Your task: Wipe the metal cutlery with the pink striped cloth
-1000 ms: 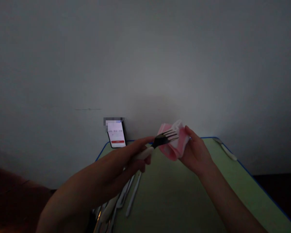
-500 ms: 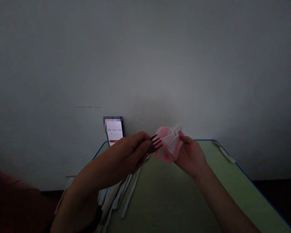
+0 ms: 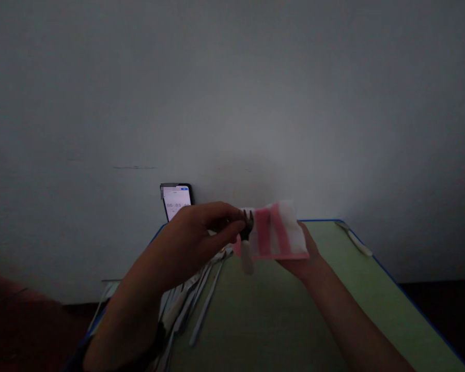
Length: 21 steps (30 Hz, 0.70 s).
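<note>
My left hand [image 3: 205, 232] pinches a fork [image 3: 247, 248] near its head. The fork's tines point up and its pale handle hangs down in front of a pink-and-white striped cloth [image 3: 277, 232]. Spread over my right hand [image 3: 304, 258], the cloth hides most of its fingers, though the hand is holding it from behind and below. Both hands are raised over the table's far part, the fork at the cloth's left side. Whether fork and cloth touch, I cannot tell.
Several pieces of cutlery [image 3: 205, 302] lie on the left of the green table [image 3: 279, 320], partly under my left arm. A phone [image 3: 177, 201] showing a timer leans on the wall [image 3: 232, 103]. A pale-handled utensil [image 3: 358, 242] lies at the far right edge.
The fork has turned from tines pointing right to upright, with its handle now showing. In my right hand the crumpled cloth has opened out flatter.
</note>
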Each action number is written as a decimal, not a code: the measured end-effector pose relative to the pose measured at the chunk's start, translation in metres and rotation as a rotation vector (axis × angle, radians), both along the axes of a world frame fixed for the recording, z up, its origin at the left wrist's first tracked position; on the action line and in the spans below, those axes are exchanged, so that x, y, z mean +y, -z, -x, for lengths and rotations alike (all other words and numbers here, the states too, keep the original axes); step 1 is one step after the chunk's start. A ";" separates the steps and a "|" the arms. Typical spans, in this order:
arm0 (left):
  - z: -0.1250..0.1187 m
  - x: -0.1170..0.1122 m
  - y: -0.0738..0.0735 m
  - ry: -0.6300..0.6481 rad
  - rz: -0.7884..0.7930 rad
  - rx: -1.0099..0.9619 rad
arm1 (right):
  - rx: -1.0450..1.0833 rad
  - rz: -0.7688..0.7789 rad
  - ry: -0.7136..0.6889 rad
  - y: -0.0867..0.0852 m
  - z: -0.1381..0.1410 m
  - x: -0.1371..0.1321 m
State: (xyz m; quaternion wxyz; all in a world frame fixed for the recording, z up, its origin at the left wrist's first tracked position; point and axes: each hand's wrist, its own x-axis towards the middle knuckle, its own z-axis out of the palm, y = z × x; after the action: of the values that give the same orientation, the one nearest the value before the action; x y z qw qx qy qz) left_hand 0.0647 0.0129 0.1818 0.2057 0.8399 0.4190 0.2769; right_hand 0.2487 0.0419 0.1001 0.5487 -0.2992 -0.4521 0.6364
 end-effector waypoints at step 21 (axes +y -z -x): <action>-0.001 -0.007 0.018 0.117 0.051 0.423 | -1.245 -0.568 -0.317 -0.041 -0.023 -0.041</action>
State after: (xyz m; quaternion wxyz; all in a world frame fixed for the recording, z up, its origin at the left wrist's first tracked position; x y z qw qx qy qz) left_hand 0.0658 0.0058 0.1635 0.1501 0.8967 0.4103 0.0712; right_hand 0.2719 0.0014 0.1415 0.1453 -0.3833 -0.8693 0.2763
